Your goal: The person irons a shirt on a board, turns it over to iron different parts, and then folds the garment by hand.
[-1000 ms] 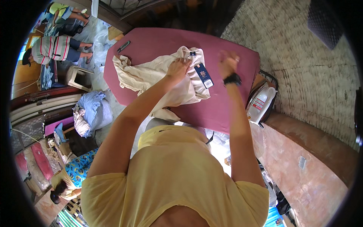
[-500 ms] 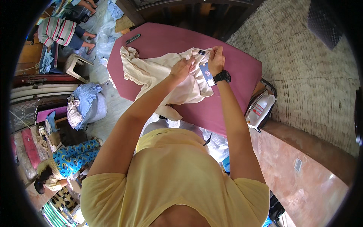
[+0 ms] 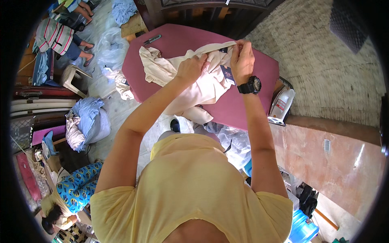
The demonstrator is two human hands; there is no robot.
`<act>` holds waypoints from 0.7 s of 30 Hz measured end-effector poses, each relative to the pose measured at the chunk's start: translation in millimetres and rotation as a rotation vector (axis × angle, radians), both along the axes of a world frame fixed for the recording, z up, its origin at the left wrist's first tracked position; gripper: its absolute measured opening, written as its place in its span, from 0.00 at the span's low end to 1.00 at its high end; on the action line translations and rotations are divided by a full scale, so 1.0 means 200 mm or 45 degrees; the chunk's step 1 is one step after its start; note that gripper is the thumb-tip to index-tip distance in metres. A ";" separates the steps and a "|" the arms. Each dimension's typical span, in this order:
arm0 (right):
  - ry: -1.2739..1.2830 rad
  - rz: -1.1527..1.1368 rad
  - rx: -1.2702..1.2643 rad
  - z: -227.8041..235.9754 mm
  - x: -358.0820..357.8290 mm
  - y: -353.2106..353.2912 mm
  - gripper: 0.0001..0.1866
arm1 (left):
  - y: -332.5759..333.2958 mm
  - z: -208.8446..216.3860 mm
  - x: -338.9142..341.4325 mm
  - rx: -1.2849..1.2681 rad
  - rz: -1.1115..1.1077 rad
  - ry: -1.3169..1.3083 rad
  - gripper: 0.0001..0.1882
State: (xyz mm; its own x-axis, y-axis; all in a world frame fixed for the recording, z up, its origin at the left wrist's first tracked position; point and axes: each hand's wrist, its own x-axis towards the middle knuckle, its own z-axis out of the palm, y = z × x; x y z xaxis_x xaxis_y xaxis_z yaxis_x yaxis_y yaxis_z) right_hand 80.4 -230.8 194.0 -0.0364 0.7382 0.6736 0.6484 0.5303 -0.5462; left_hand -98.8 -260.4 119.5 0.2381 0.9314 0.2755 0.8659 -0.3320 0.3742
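Note:
A cream shirt [image 3: 204, 91] lies bunched across the maroon-covered table [image 3: 178, 36], with part of it hanging over the near edge. My right hand [image 3: 243, 60], wearing a black watch [image 3: 254, 84] on the wrist, pinches the shirt's upper edge at its right end. My left hand [image 3: 190, 69] is closed on the cloth farther left, its fingertips partly hidden. Between the hands the edge is raised, and a dark label [image 3: 223, 50] shows inside it. A navy hang tag [image 3: 228, 73] lies on the shirt below my right hand, partly covered by cloth.
A small cutter-like tool [image 3: 152, 39] lies at the table's far left. White bottles [image 3: 282, 101] stand in a holder off the right edge. To the left are a white plastic stool [image 3: 73, 79], a heap of blue cloth [image 3: 92, 121] and several people at work.
The shirt's upper edge is lifted and folded back more between my hands. The hang tag is more covered now. My right hand has moved slightly right, and the whole view has shifted.

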 end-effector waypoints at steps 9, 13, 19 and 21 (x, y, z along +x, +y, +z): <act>-0.135 -0.058 0.097 0.09 -0.14 -0.23 0.08 | -0.34 0.23 -0.43 0.278 0.112 -0.432 0.10; -0.356 0.047 0.067 -0.09 -0.20 -0.34 0.12 | -0.38 0.33 -0.52 0.506 0.260 -0.642 0.16; -0.131 -0.066 -0.059 -0.18 -0.34 -0.43 0.08 | -0.44 0.41 -0.71 0.675 0.327 -0.794 0.10; -0.085 -0.112 0.006 -0.04 -0.39 -0.45 0.08 | -0.46 0.41 -0.80 0.768 0.485 -0.606 0.12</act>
